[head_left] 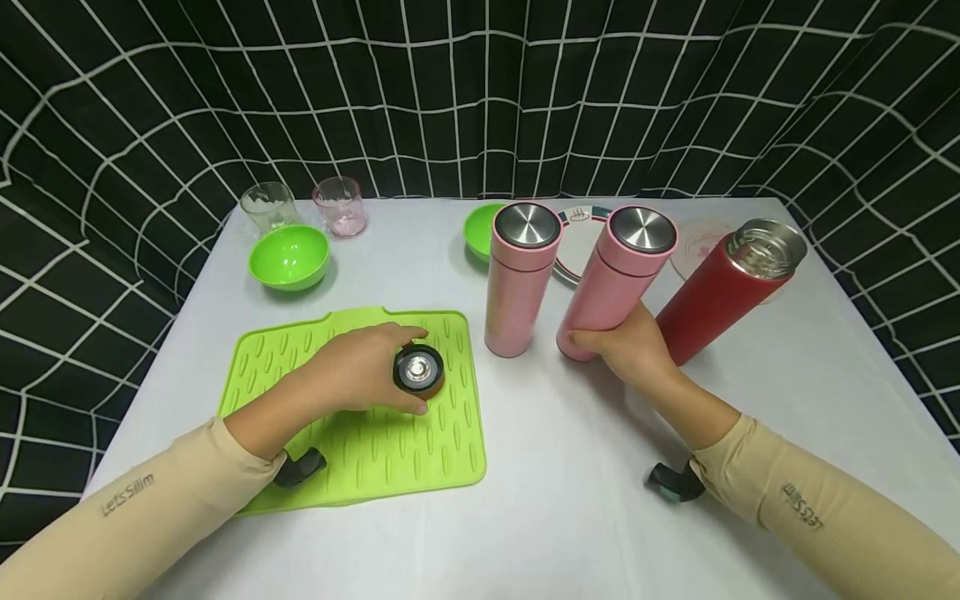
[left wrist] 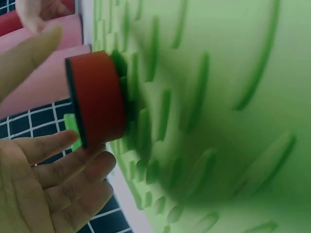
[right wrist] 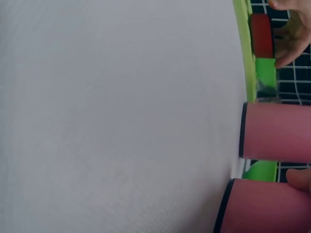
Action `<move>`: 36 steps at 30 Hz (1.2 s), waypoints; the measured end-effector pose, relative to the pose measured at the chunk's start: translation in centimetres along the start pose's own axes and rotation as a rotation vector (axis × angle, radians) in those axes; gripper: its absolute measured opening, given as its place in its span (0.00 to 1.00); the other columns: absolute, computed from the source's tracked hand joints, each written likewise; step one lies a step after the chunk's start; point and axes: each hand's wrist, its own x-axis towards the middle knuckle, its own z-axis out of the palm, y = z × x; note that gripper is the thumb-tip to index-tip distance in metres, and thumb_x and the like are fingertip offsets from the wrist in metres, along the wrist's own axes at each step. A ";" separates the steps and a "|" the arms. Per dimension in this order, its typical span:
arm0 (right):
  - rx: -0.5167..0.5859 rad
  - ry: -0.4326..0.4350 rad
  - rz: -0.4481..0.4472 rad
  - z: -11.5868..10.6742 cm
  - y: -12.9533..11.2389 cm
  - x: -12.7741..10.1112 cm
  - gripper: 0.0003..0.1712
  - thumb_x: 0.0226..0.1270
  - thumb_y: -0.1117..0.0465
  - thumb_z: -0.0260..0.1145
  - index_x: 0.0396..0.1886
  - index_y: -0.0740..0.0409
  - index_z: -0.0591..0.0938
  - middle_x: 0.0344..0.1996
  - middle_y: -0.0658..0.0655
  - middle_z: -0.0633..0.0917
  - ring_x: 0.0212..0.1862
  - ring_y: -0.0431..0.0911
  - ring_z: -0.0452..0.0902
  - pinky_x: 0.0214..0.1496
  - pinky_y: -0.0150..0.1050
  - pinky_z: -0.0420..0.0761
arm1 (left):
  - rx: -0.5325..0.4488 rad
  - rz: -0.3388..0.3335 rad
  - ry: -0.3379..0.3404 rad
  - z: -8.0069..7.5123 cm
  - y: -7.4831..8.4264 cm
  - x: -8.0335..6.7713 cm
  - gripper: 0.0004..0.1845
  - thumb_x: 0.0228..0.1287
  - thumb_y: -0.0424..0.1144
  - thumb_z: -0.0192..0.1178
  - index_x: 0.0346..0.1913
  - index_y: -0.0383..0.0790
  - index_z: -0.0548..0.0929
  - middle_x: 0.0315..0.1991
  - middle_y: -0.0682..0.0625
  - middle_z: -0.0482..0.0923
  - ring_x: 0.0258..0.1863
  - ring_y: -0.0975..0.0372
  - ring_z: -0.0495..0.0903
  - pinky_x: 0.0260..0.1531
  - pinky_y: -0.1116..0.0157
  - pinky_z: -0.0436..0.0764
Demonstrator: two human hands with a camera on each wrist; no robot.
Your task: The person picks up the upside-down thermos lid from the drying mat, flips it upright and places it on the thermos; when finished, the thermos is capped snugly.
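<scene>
On the light green ribbed mat (head_left: 442, 450) sits a red bottle lid (left wrist: 99, 97), its black ring and silver centre facing up. My left hand (head_left: 360, 367) is around the lid with thumb and fingers spread; in the left wrist view the thumb stands apart from it and the fingertips lie at its side. My right hand (head_left: 633, 346) grips a pink thermos bottle (head_left: 611, 287) low on its body. Its base looks tilted in the right wrist view. Left of it a second pink thermos bottle (head_left: 517, 292) stands upright, and to the right is a red thermos bottle (head_left: 705, 300) without a lid.
At the back left are a green bowl (head_left: 289, 258), a clear glass (head_left: 270, 207) and a pinkish glass (head_left: 341, 208). Another green bowl (head_left: 480, 229) and a rimmed plate (head_left: 577, 242) are partly hidden behind the pink bottles. A clear dish (head_left: 693, 246) lies behind the red bottle.
</scene>
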 end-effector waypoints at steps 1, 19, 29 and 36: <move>0.006 -0.001 -0.003 0.0 0.0 0.0 0.38 0.52 0.61 0.76 0.60 0.64 0.68 0.51 0.63 0.78 0.53 0.56 0.72 0.56 0.49 0.71 | 0.012 0.001 -0.003 0.1 0.0 0.1 0.51 0.38 0.58 0.79 0.68 0.42 0.71 0.60 0.46 0.75 0.58 0.51 0.75 0.53 0.49 0.75; 0.111 -0.159 0.191 -1.8 -1.1 -3.9 0.68 0.55 0.46 0.76 0.77 0.60 0.38 0.75 0.64 0.48 0.74 0.62 0.47 0.68 0.59 0.62 | -0.005 -0.039 0.044 0.4 0.3 0.3 0.39 0.34 0.49 0.80 0.55 0.43 0.80 0.46 0.51 0.79 0.44 0.57 0.78 0.43 0.55 0.78; 0.164 -0.297 -0.006 -0.6 -4.2 -10.8 0.34 0.71 0.52 0.63 0.68 0.63 0.63 0.61 0.61 0.71 0.61 0.56 0.65 0.57 0.45 0.73 | -0.008 0.151 0.270 -3.2 5.5 -3.0 0.35 0.33 0.50 0.79 0.52 0.48 0.83 0.35 0.58 0.71 0.34 0.64 0.71 0.33 0.65 0.75; 0.235 -0.469 -0.121 2.9 -6.1 -10.5 0.17 0.72 0.52 0.62 0.43 0.63 0.80 0.33 0.56 0.83 0.38 0.52 0.77 0.40 0.39 0.77 | 0.028 0.409 0.281 -1.4 10.3 -3.5 0.30 0.39 0.49 0.78 0.49 0.47 0.82 0.37 0.59 0.71 0.36 0.66 0.69 0.34 0.70 0.74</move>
